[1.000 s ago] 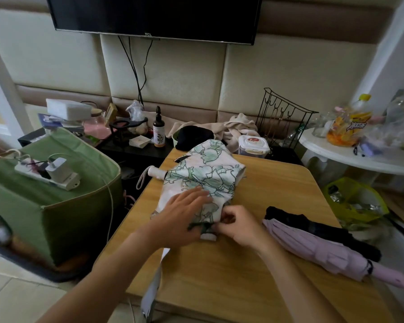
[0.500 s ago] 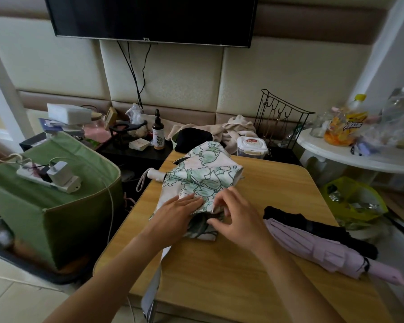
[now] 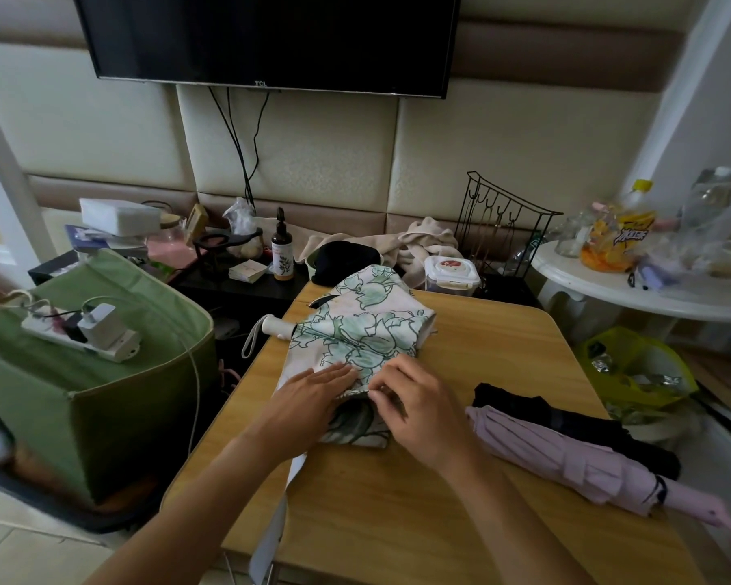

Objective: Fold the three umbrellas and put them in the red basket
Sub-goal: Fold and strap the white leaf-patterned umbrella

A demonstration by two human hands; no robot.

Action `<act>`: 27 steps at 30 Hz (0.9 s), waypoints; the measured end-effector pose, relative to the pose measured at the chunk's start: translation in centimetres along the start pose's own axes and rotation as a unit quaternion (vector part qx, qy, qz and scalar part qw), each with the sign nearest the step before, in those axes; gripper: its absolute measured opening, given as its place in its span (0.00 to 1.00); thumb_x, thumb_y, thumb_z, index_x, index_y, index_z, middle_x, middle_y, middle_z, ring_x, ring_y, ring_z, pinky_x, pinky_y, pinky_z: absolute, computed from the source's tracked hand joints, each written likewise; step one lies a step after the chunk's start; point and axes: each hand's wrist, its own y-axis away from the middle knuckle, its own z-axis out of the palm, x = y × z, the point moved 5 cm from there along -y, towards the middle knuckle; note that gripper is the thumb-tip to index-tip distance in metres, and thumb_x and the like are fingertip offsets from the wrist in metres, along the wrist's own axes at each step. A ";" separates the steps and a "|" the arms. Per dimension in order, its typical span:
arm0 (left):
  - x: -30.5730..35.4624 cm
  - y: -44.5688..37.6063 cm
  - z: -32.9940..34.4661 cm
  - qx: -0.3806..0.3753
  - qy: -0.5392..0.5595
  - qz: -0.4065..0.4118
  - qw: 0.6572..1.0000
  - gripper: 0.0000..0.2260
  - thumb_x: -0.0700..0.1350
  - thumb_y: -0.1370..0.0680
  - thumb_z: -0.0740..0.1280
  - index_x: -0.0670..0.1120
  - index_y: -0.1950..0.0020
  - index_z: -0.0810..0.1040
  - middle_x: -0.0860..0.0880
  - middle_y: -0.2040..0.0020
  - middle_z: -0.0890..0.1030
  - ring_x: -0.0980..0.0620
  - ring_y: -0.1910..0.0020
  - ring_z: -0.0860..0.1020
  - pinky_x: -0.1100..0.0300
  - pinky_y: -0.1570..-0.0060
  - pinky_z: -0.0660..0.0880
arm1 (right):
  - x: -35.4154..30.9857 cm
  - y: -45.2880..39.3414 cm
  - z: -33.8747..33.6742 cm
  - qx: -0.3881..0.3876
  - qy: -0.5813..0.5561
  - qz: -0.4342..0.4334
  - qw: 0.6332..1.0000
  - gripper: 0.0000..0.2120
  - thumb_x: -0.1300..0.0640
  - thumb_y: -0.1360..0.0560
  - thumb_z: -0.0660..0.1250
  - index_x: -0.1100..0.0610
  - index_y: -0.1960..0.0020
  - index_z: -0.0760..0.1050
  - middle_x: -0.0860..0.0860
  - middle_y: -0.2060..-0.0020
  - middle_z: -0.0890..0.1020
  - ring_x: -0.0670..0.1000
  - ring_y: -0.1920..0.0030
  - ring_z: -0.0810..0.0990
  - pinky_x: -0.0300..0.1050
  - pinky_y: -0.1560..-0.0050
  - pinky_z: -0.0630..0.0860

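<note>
I see the floral umbrella [image 3: 357,331] lying on the wooden bench [image 3: 397,513], left of centre, its white handle [image 3: 276,327] w/ wrist loop sticking off the far-left edge. My left hand [image 3: 309,399] lies flat on the near part of its canopy, fingers straight and together, pressing the fabric down. My right hand [image 3: 414,409] is just right of it, touching the same near end; fingers curled, pinching a fold of the cloth at the edge. Both hands sit side by side over the umbrella's near end, the rest of the canopy spreads away toward the far side. A white strap or strip [image 3: 271,538] hangs off the bench's near edge below my left arm.

Right of my right hand, close but apart, the lilac umbrella [image 3: 566,458] lies folded and strapped, running toward the near right. The black umbrella [image 3: 558,420] lies alongside it on the far side, touching it.

Off-bench: green fabric box [image 3: 102,399] at left w/ a power strip [image 3: 81,335] on top; TV [image 3: 271,35] on the far wall. Can't spot the red basket in view.
</note>
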 end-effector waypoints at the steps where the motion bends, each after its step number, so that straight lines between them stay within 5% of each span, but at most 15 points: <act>1: 0.0 0.0 0.0 -0.005 0.001 -0.005 1.000 0.23 0.44 0.15 0.59 0.52 0.19 0.62 0.53 0.20 0.64 0.58 0.20 0.58 0.51 0.22 0.61 | 0.1 0.0 0.0 0.000 -0.015 0.009 1.000 0.02 0.56 0.20 0.69 0.52 0.51 0.78 0.43 0.52 0.75 0.41 0.53 0.75 0.32 0.57 0.72; 9: 0.7 0.1 -1.2 -0.012 0.059 -0.038 0.998 0.22 0.51 0.13 0.55 0.52 0.19 0.62 0.54 0.19 0.62 0.58 0.20 0.57 0.67 0.27 0.51 | 1.4 -0.1 -1.4 0.028 -0.055 0.073 0.995 0.04 0.57 0.20 0.68 0.51 0.53 0.75 0.40 0.56 0.72 0.41 0.59 0.74 0.33 0.62 0.70; 15: 1.0 0.2 -1.2 -0.033 0.083 -0.048 0.995 0.24 0.56 0.14 0.54 0.51 0.19 0.64 0.53 0.20 0.64 0.60 0.20 0.57 0.63 0.23 0.54 | 1.5 0.5 -0.4 -0.017 -0.065 0.098 0.993 0.03 0.51 0.23 0.71 0.47 0.52 0.77 0.40 0.53 0.73 0.42 0.61 0.75 0.43 0.64 0.78; 20: 1.4 0.2 -1.4 -0.045 0.079 -0.050 0.995 0.24 0.57 0.14 0.53 0.52 0.19 0.63 0.54 0.20 0.63 0.60 0.20 0.56 0.66 0.26 0.51 | 1.9 0.4 -0.5 0.038 -0.052 0.155 0.986 0.05 0.49 0.25 0.74 0.50 0.54 0.84 0.41 0.57 0.76 0.42 0.62 0.77 0.41 0.65 0.78; 27: 1.9 0.4 -1.6 -0.062 0.054 -0.039 0.996 0.30 0.64 0.18 0.45 0.53 0.18 0.60 0.54 0.19 0.61 0.60 0.20 0.55 0.65 0.25 0.50 | 1.2 0.3 0.2 0.050 -0.241 0.244 0.938 0.02 0.54 0.25 0.76 0.52 0.56 0.85 0.46 0.57 0.81 0.43 0.58 0.80 0.31 0.59 0.74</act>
